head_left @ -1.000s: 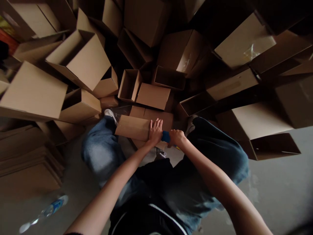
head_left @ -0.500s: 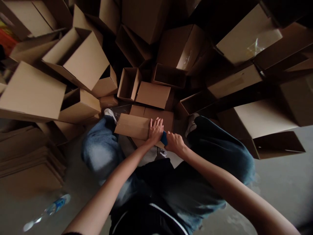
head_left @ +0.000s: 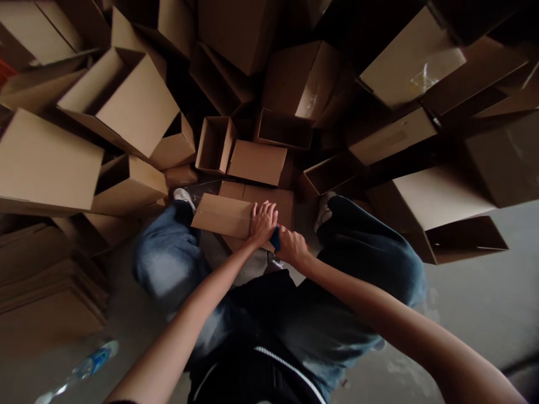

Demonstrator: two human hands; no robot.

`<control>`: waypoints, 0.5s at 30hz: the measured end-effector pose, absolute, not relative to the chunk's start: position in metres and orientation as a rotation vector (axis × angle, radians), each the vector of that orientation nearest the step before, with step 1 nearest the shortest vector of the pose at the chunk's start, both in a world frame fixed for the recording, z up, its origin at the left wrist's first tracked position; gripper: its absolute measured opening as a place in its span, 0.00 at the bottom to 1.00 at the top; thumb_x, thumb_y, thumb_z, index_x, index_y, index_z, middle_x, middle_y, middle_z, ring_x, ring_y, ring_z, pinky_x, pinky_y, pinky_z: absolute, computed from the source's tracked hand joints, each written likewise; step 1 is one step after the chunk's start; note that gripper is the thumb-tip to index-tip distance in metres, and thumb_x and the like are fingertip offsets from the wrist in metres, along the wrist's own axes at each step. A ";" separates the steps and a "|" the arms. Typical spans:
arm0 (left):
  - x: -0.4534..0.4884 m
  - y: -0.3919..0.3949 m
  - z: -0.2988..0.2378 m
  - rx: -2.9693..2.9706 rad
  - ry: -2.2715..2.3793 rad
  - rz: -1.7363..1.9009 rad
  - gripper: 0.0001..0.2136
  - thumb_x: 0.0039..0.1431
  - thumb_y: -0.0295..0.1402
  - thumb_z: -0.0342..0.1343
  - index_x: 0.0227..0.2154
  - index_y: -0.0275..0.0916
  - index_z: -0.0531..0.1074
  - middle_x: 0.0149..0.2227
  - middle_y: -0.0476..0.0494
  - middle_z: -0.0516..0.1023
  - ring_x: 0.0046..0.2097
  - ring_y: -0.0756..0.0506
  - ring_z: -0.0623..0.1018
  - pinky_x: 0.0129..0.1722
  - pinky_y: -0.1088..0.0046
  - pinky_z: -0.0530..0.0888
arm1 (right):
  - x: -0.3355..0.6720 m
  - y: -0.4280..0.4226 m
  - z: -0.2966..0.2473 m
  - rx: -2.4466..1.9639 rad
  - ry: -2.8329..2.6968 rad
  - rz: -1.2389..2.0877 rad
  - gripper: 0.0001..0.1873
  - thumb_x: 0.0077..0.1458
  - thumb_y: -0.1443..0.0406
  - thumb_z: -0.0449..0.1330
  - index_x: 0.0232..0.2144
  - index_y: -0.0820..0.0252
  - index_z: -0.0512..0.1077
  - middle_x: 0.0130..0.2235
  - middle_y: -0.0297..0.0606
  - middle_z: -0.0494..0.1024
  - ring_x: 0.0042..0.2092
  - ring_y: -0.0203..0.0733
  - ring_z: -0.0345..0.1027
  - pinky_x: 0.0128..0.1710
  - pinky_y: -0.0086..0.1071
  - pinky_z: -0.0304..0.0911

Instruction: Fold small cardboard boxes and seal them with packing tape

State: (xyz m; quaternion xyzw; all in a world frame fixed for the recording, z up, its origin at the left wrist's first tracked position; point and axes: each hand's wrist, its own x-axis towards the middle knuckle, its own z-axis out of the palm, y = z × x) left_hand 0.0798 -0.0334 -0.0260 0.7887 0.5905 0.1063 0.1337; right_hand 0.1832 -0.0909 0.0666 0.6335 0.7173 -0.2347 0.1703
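A closed brown cardboard box [head_left: 223, 216] lies between my legs. On its right end my left hand [head_left: 264, 221] rests flat, palm down, fingers stretched out over the top. Just right of it, my right hand [head_left: 293, 247] is closed around a blue and red hand tool [head_left: 275, 238]. The tool's blue part shows between my two hands, against the box's right end, and a bit of red shows by my knuckles. My grip hides most of the tool, so its exact kind is unclear. Behind the held box lies another flat-topped cardboard box [head_left: 269, 196].
Many open cardboard boxes [head_left: 256, 163] are heaped in front and to both sides. Flattened cardboard [head_left: 46, 303] is stacked at the left. A plastic bottle [head_left: 90, 362] lies on the floor at the lower left. My bent legs [head_left: 168, 258] flank the box.
The whole view has shifted slightly, so everything appears a little further left. My left hand stays flat on the box and my right hand keeps hold of the tool at its end.
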 end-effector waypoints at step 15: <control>0.083 -0.034 -0.024 2.286 1.745 0.321 0.19 0.74 0.36 0.38 0.59 0.41 0.69 0.61 0.44 0.73 0.67 0.45 0.65 0.72 0.57 0.50 | 0.175 -0.089 0.050 1.706 2.066 -0.662 0.31 0.54 0.72 0.60 0.60 0.76 0.64 0.50 0.63 0.78 0.50 0.55 0.77 0.44 0.36 0.72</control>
